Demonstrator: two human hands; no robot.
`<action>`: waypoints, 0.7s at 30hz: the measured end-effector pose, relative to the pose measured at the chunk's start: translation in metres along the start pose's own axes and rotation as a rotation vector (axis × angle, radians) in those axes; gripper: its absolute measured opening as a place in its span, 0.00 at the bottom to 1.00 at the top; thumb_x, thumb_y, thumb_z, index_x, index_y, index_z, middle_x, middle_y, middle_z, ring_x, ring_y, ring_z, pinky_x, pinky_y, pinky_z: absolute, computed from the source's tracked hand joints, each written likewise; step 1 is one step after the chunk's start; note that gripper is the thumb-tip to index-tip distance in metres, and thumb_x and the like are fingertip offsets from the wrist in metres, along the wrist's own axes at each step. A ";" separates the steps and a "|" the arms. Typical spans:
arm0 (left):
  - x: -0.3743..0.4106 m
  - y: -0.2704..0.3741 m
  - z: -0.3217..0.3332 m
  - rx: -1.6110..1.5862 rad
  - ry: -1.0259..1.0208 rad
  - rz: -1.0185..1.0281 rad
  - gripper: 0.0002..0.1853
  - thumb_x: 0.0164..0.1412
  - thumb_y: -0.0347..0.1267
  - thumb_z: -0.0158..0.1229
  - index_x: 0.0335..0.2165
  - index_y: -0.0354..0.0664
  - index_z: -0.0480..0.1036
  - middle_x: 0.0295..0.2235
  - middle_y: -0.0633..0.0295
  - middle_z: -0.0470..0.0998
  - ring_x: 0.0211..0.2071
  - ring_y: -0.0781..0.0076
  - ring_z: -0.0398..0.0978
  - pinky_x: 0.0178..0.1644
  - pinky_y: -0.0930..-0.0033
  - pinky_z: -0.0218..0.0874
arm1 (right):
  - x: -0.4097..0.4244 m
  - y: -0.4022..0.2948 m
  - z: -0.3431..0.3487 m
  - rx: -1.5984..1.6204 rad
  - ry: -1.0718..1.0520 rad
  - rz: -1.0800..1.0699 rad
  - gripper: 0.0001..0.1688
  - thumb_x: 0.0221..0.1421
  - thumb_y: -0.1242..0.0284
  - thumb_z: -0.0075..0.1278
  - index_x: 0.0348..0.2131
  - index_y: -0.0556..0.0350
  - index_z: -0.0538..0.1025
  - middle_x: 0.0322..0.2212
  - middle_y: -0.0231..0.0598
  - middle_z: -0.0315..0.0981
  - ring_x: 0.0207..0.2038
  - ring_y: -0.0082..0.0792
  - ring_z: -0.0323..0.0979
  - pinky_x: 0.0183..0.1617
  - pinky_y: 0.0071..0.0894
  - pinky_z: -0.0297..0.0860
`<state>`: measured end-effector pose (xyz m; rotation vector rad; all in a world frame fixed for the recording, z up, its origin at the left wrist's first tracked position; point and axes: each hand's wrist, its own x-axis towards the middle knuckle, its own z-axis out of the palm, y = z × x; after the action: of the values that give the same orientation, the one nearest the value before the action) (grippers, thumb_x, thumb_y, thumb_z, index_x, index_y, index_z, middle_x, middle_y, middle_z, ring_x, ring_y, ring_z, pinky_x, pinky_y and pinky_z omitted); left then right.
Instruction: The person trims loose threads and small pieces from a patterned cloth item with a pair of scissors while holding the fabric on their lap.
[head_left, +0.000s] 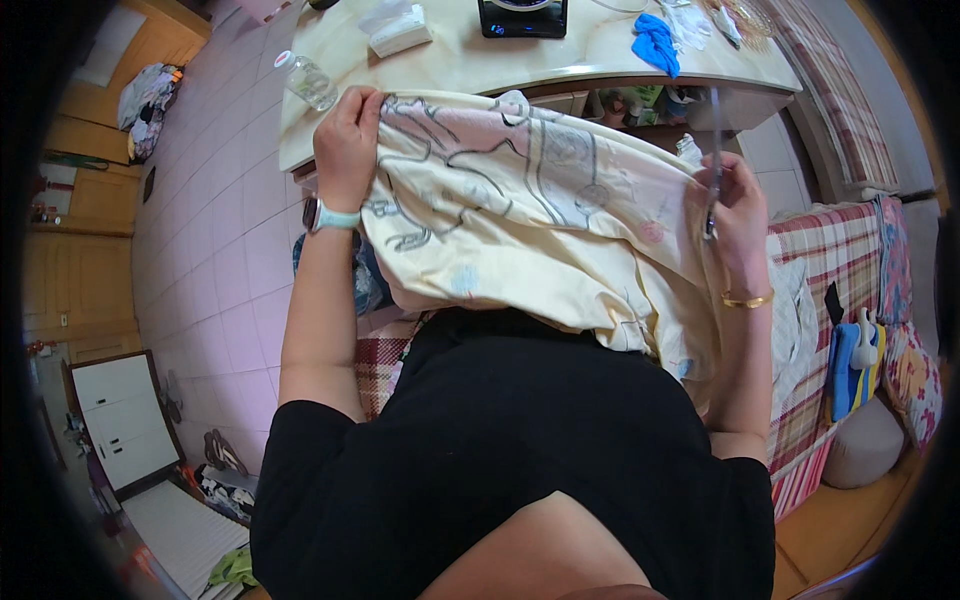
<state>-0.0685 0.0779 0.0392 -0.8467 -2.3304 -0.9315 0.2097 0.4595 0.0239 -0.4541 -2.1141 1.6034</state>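
A cream cloth with a printed cartoon pattern (525, 180) stretches between my hands and drapes down over my lap. My left hand (346, 146) pinches its upper left corner, with a watch on a pale strap at the wrist. At the cloth's right edge, my right hand (735, 202) has its fingers curled around the fabric. A thin, dark metallic tool (714, 176) stands upright along those fingers; it is blurred, and its exact kind cannot be told. Folds hide the lower part of the cloth.
On the marble-patterned table (450, 71) ahead are a clear bottle (309, 81), a tissue pack (399, 31), a black device with a lit display (523, 21) and a blue cloth (655, 43). A plaid-covered sofa (825, 244) lies to the right.
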 end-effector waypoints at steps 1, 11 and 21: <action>0.005 -0.009 0.007 0.000 -0.036 -0.037 0.10 0.70 0.37 0.58 0.36 0.41 0.77 0.30 0.50 0.81 0.31 0.45 0.79 0.35 0.54 0.68 | 0.005 0.001 0.010 -0.050 -0.026 0.013 0.19 0.56 0.84 0.62 0.47 0.59 0.75 0.37 0.31 0.78 0.41 0.21 0.76 0.48 0.23 0.72; -0.032 0.084 0.026 -0.265 -0.407 0.343 0.20 0.55 0.34 0.70 0.45 0.40 0.77 0.45 0.54 0.78 0.47 0.52 0.76 0.55 0.55 0.66 | 0.027 0.072 0.045 -0.103 -0.094 0.114 0.20 0.57 0.84 0.61 0.49 0.62 0.74 0.37 0.32 0.78 0.39 0.20 0.75 0.47 0.22 0.72; -0.079 0.096 0.018 -0.210 -0.381 0.527 0.11 0.50 0.24 0.67 0.34 0.44 0.76 0.36 0.64 0.79 0.38 0.61 0.77 0.48 0.59 0.66 | 0.032 0.072 0.039 -0.107 -0.054 0.102 0.20 0.55 0.85 0.61 0.48 0.63 0.74 0.35 0.33 0.81 0.39 0.21 0.79 0.46 0.24 0.74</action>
<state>0.0491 0.1179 0.0189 -1.7501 -2.1379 -0.8387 0.1612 0.4634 -0.0494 -0.5677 -2.2580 1.5793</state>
